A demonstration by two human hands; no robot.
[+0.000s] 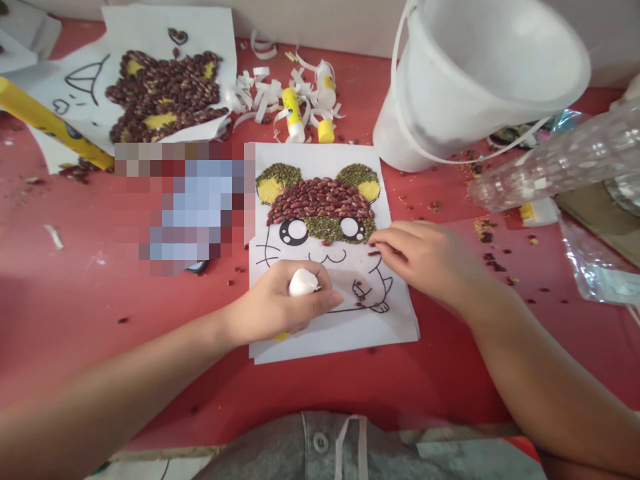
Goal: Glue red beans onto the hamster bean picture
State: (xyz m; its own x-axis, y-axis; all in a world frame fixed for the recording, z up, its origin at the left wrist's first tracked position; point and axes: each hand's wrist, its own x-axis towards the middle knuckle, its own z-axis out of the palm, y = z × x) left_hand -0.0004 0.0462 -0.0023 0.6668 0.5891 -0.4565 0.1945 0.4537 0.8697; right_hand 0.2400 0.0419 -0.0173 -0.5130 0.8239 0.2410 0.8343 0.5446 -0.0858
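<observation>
My left hand (pixel 283 303) grips a white glue stick (pixel 303 283) upright in its fist, resting on the lower part of a white paper sheet (pixel 385 327). The sheet carries a drawn hamster, with dark red beans (pixel 320 200) and green mung beans (pixel 340 227) stuck on its head and ears. My right hand (pixel 420 257) lies at the sheet's right side, fingertips drawn together beside the hamster's cheek. A few loose red beans sit near those fingertips. Whether they pinch one is too small to tell.
A red table holds a finished bean picture (pixel 163 97), white paper curls (pixel 257 97), and a yellow-labelled glue stick (pixel 293 115). A white plastic bucket (pixel 475 80) and a clear plastic bottle (pixel 555 160) stand at the right. A pixelated patch (pixel 185 207) hides part of the table.
</observation>
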